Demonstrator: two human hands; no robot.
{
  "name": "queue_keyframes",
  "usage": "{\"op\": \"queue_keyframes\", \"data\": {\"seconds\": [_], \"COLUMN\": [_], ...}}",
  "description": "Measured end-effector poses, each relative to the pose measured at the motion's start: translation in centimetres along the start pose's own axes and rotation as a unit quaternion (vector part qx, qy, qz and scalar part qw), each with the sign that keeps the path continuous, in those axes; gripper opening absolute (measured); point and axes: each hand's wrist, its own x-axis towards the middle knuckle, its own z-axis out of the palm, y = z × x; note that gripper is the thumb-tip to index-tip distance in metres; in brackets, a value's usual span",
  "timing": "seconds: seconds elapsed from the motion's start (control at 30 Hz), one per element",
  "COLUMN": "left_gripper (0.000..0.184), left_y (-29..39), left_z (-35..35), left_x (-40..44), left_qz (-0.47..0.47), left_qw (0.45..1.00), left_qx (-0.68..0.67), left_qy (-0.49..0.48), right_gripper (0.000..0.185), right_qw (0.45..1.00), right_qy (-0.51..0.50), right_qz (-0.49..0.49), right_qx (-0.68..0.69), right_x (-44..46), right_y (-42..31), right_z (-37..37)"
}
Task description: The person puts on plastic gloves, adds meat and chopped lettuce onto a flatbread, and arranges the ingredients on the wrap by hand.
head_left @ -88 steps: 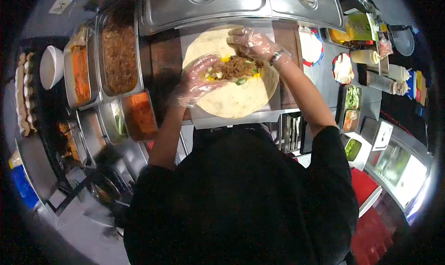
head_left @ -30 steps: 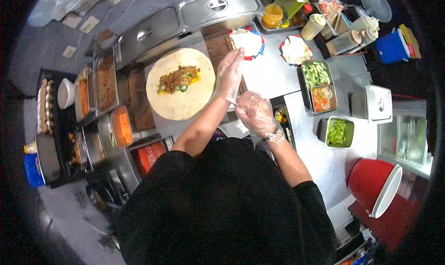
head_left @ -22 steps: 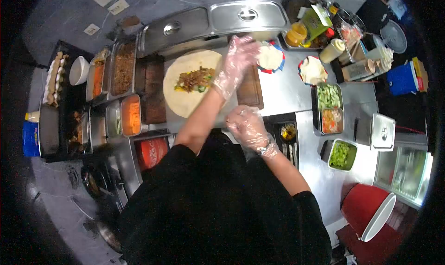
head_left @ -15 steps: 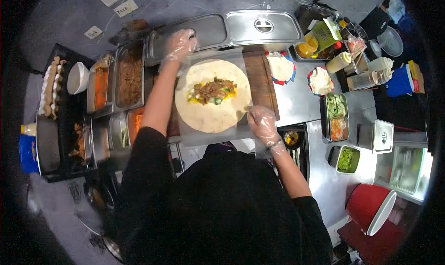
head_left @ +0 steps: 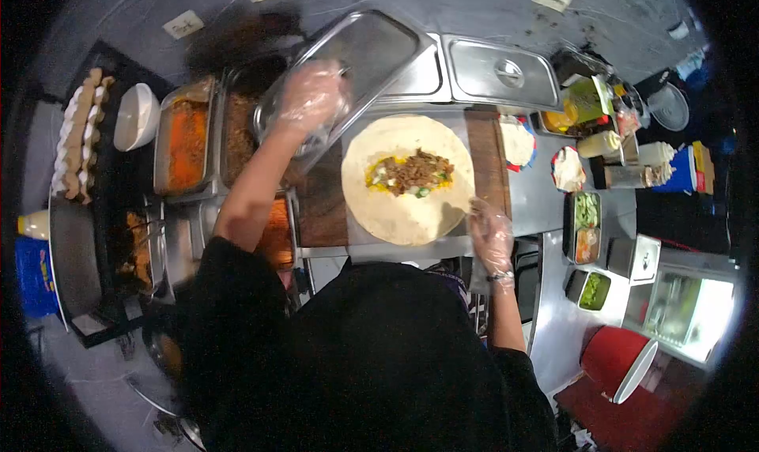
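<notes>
Currently, plastic-gloved right hand (head_left: 492,235) sits at right edge of round pale flatbread (head_left: 387,219); can't tell if pinching. Flatbread centred ahead: brown-and-yellow filling (head_left: 415,173) on, unfolded. Plastic-gloved left hand (head_left: 315,96) grips tilted rectangular steel lid (head_left: 371,45), farther out.

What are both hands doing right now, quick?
Left hand: holding a silver rectangular metal lid.
Right hand: beside the flat round cream tortilla; grip cannot be told.
</notes>
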Motion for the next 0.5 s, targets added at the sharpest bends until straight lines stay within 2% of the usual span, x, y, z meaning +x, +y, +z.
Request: {"op": "queue_keyframes", "data": {"seconds": [0.07, 0.1, 0.17, 0.3, 0.33, 0.37, 0.4, 0.43, 0.47, 0.5], "left_gripper": [0.031, 0.031, 0.029, 0.027, 0.027, 0.028, 0.028, 0.031, 0.030, 0.030], "left_y": [-0.7, -1.6, -4.4, -8.8, -10.3, -13.9, -15.4, -17.8, -19.5, -21.2], "left_z": [-1.4, -1.0, 1.4, 4.5, 6.3, 10.0, 11.6, 13.2, 14.7, 16.1], "left_x": [-3.4, -4.6, -6.8, -7.4, -7.4, -7.9, -8.6, -8.2, -8.5, -8.9], "left_qz": [-0.183, -0.182, -0.278, -0.325, -0.328, -0.253, -0.217, -0.175, -0.090, -0.006], "left_qw": [0.982, 0.982, 0.960, 0.941, 0.939, 0.949, 0.959, 0.940, 0.939, 0.928], "left_qx": [-0.039, -0.036, -0.001, 0.050, 0.066, 0.135, 0.171, 0.235, 0.284, 0.337], "left_qy": [-0.034, -0.034, -0.033, -0.077, -0.083, -0.132, -0.060, -0.173, -0.171, -0.159], "right_gripper": [0.030, 0.030, 0.030, 0.029, 0.029, 0.030, 0.029, 0.027, 0.026, 0.027], "right_qw": [0.998, 0.998, 0.998, 0.995, 0.997, 0.998, 0.977, 0.990, 0.992, 0.998], "right_qy": [0.049, 0.051, 0.049, 0.026, 0.001, 0.029, 0.014, -0.005, -0.030, -0.012], "right_qz": [-0.019, -0.018, 0.014, 0.041, 0.034, -0.011, 0.122, 0.114, 0.120, 0.056], "right_qx": [-0.024, -0.022, -0.021, -0.092, -0.067, -0.061, 0.173, 0.078, -0.019, -0.030], "right_x": [-0.6, -0.5, -0.7, -1.2, -0.5, -1.0, -1.8, -2.6, -3.5, -3.2], "right_y": [1.3, 1.6, 2.0, 4.3, 1.2, 3.7, 6.9, 10.4, 12.7, 9.2], "right_z": [0.0, 0.0, -0.1, 0.9, -0.9, 0.2, 2.2, 4.6, 5.6, 2.8]}}
